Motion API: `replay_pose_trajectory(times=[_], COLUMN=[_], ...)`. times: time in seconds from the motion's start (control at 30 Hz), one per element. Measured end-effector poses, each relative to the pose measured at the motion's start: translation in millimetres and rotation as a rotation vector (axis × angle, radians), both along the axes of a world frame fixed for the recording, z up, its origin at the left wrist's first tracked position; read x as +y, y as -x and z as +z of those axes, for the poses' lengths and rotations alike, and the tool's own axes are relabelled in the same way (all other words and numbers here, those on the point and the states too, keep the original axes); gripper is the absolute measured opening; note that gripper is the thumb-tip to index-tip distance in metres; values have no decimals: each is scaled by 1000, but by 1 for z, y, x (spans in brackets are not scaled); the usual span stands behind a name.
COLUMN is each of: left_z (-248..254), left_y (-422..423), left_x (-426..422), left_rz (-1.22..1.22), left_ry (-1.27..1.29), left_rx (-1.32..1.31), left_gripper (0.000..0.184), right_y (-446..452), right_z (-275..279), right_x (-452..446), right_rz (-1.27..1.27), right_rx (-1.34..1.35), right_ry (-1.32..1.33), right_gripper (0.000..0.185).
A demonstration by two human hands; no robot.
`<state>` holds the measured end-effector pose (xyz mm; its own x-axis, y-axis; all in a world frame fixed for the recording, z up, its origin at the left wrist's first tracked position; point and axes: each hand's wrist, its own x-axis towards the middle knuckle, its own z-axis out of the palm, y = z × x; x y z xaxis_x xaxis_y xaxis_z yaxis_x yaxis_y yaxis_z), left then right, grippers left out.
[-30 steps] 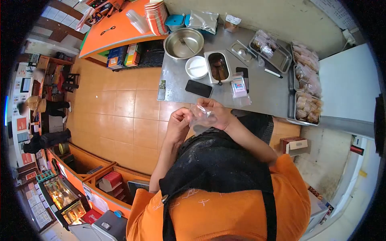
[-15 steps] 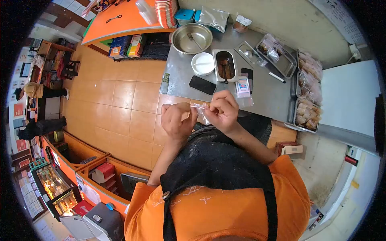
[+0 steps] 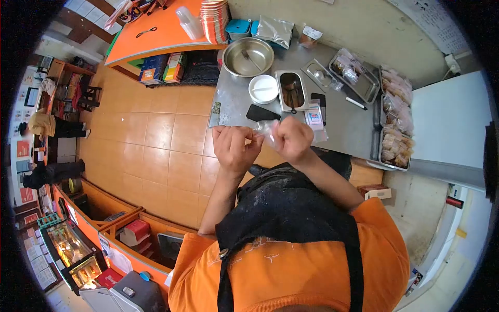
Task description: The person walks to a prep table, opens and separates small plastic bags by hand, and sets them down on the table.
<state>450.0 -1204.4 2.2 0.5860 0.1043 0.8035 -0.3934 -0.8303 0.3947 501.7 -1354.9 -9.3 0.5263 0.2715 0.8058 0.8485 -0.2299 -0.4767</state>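
A small clear plastic bag [image 3: 267,126] is stretched between my two hands, just off the near edge of the metal table. My left hand [image 3: 235,147] is closed, pinching the bag's left side. On the other side my right hand [image 3: 292,139] has its fingers curled round the bag's right part, hiding some of it. Beyond the hands lies a black phone [image 3: 261,113], partly covered by the bag. Close past my right hand are a packet with a printed label [image 3: 315,115] and a steel tub [image 3: 292,89] with dark contents and a utensil in it.
On the metal table [image 3: 234,88] stand a large steel bowl [image 3: 248,56], a white round container [image 3: 263,88], a white marker [image 3: 356,103] and a steel tray [image 3: 370,88]. Trays of bagged food [image 3: 396,148] line the right edge. Two people [image 3: 44,125] are far left.
Both hands have risen slightly toward the table, and the bag now overlaps the phone. My right hand has turned, its knuckles more upward. The utensil in the tub appears shifted toward me.
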Motion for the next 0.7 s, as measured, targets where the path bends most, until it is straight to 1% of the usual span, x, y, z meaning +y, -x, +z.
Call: replay_pose_trajectory(times=[0.07, 0.1, 0.13, 0.17, 0.2, 0.27, 0.3, 0.33, 0.37, 0.4, 0.47, 0.5, 0.53, 0.57, 0.6, 0.63, 0.67, 0.7], left_z=[1, 2, 3, 4, 5, 8, 7, 7, 7, 9, 16, 17, 18, 19, 16, 8, 0, -8], left_y=[0, -2, -3, -3, -1, 3, 4, 5, 7, 9, 11, 11, 10, 9, 10, 14, 15, 15], left_x=[5, 9, 13, 17, 20, 24, 25, 24, 24, 24, 23, 23, 24, 24, 22, 19, 18, 21], left_rz=[75, 90, 138, 185, 195, 143, 144, 186, 226, 220, 174, 160, 74, -14, -34, -141, -243, -484], left_ry=[-89, -95, -66, -39, -49, -63, -76, 3, 84, 74, 104, 97, 37, -25, -36, 299, 636, 816], left_rx=[-27, -33, -96, -159, -164, -213, -222, -139, -51, -55, 105, 110, 138, 167, 174, 348, 523, 567], left_gripper=[28, 28, 29, 31, 31, 25, 25, 21, 18, 18, 16, 16, 15, 14, 14, 14, 14, 11], right_y=[-6, -5, -4, -2, -1, -6, -11, -16, -17, -23, -39, -42, -44, -47, -50, -52, -50, -46], right_z=[3, 8, 11, 15, 17, 20, 26, 33, 39, 39, 37, 36, 35, 33, 31, 11, 11, 10], right_x=[13, 22, 29, 36, 41, 45, 43, 41, 38, 34, 24, 21, 17, 15, 12, 17, 14, 10], right_rz=[-7, 20, 36, 94, 152, 188, 284, 375, 492, 490, 829, 818, 887, 955, 1023, 1123, 1109, 1203], right_rx=[174, 235, 229, 405, 582, 611, 501, 388, 568, 563, 768, 769, 807, 843, 878, 858, 855, 1155], right_ry=[-64, -84, -91, -79, -63, -68, -5, 59, 100, 89, 82, 68, 83, 95, 105, -52, -70, -198], right_gripper=[19, 16, 16, 14, 12, 10, 14, 19, 22, 22, 12, 12, 8, 10, 17, 29, 29, 30])
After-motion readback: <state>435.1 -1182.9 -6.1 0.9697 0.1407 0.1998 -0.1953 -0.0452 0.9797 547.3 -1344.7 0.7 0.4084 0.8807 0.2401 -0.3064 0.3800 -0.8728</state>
